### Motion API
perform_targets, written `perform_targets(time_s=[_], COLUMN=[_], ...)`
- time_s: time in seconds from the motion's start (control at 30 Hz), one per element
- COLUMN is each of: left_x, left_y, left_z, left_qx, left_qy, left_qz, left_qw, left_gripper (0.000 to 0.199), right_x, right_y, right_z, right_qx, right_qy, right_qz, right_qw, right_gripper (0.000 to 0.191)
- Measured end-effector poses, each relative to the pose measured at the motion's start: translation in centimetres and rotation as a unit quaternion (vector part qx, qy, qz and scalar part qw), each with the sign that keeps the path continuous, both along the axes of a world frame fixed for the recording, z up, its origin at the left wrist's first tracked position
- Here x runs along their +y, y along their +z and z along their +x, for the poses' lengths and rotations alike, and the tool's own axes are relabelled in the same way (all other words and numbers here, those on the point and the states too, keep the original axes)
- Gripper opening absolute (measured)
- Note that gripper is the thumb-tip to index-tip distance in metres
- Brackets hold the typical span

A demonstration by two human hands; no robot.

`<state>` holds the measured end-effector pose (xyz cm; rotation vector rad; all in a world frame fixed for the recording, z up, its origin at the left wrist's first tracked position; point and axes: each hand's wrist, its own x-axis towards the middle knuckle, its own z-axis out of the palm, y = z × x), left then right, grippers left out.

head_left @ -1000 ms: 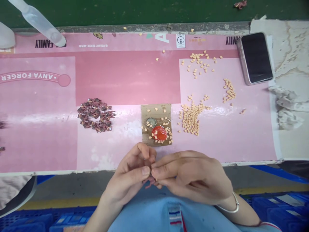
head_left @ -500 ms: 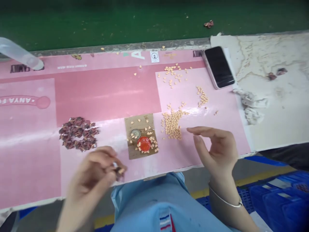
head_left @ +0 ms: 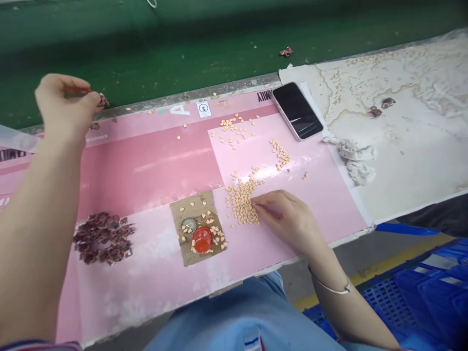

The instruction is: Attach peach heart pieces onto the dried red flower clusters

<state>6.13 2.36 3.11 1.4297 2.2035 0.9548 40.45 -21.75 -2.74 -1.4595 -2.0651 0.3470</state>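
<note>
My left hand is stretched to the far left, over the edge of the green surface. Its thumb and fingers pinch a small dark maroon crumpled piece. My right hand rests at the right side of a pile of small beige pieces, fingertips pinched together; what is between them, if anything, is too small to make out. Left of the pile lies a brown board carrying a red round cap, a ridged metal bottle cap and scattered beige pieces. A heap of maroon crumpled pieces sits farther left.
A phone lies at the pink mat's back right, with crumpled white tissue near it. The green surface runs along the back, one maroon piece on it. Blue crates stand below right. A translucent tube is at left.
My left hand has gone from the table's front to the far left with the maroon piece. My right hand has moved left to the beige pile and its fingers have closed. The view has shifted.
</note>
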Motion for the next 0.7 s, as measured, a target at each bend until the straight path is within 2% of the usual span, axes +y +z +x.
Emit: perform_targets(time_s=[0.07, 0.17, 0.3, 0.4, 0.47, 0.5, 0.53, 0.57, 0.6, 0.63, 0.67, 0.7], left_x=[2.6, 4.4, 4.3, 2.7, 0.2, -1.7, -4.0, -6.7, -9.6, -12.6, -15.4, -18.1], left_y=[-0.4, -1.0, -1.3, -0.7, 0.3, 0.9, 1.6, 2.4, 3.1, 3.8, 4.3, 4.7], left_z=[0.3, 0.1, -0.4, -0.4, 0.1, 0.5, 1.0, 1.5, 2.1, 2.7, 3.3, 3.8], left_qx=[0.020, 0.027, 0.031, 0.045, 0.043, 0.034, 0.018, 0.001, -0.013, -0.035, -0.069, -0.117], left_qy=[-0.003, -0.037, -0.073, -0.095, -0.092, -0.094, -0.093, -0.134, -0.172, -0.237, -0.332, -0.407], left_qz=[-0.010, -0.034, -0.034, -0.004, 0.040, 0.067, 0.101, 0.108, 0.123, 0.104, 0.037, 0.000], left_qw=[1.000, 0.998, 0.996, 0.994, 0.994, 0.993, 0.990, 0.985, 0.977, 0.965, 0.940, 0.906], left_gripper=[0.020, 0.037, 0.049, 0.047, 0.027, 0.013, 0.009, 0.017, 0.015, 0.013, 0.010, 0.017], right_x=[0.2, 0.2, 0.0, -0.1, -0.2, -0.3, -0.4, -0.5, -0.7, -0.8, -0.9, -1.0], right_y=[0.2, 0.3, -0.2, -0.8, -0.8, -0.6, -0.2, 0.4, 1.2, 2.0, 3.0, 3.9], right_z=[0.1, 0.1, 0.0, 0.2, 0.1, 0.0, -0.3, -0.8, -1.5, -2.4, -3.3, -4.4], right_qx=[-0.028, -0.038, 0.013, 0.044, 0.062, 0.077, 0.100, 0.133, 0.176, 0.223, 0.269, 0.303], right_qy=[0.016, 0.025, 0.009, -0.001, -0.012, -0.017, -0.020, -0.016, -0.003, 0.021, 0.057, 0.099], right_qz=[0.009, 0.017, 0.012, 0.016, 0.023, 0.026, 0.028, 0.029, 0.027, 0.023, 0.021, 0.013], right_qw=[0.999, 0.999, 1.000, 0.999, 0.998, 0.997, 0.994, 0.991, 0.984, 0.974, 0.961, 0.948], right_gripper=[0.014, 0.017, 0.021, 0.022, 0.021, 0.022, 0.023, 0.024, 0.026, 0.028, 0.029, 0.031])
